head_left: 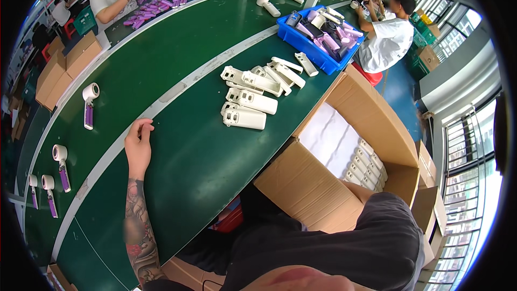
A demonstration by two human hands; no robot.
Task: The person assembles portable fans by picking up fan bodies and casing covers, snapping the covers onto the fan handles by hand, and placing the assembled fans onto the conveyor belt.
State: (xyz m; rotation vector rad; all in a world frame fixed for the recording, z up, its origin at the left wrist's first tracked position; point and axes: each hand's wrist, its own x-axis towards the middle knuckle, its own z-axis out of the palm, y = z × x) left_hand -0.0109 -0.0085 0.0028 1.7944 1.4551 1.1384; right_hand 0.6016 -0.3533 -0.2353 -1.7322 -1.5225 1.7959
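My left hand (139, 140) rests by the pale rail along the green table, fingers loosely curled, thumb a little apart, and nothing visible in it. My right forearm (360, 191) reaches down into an open cardboard box (312, 183) at the table's front edge; box and sleeve hide that hand and whatever it touches. Inside the box, rows of cream plastic shells (365, 167) stand beside a white sheet (329, 140). A loose pile of similar cream handle shells (250, 99) lies on the table between my left hand and the box.
A blue bin (323, 56) full of purple, black and cream parts stands beyond the pile. Beyond the rail, small purple-and-white handheld devices (89, 108) lie spaced along the green belt (177, 56). One co-worker (110, 0) handles purple parts across the belt; another (385, 37) sits at far right.
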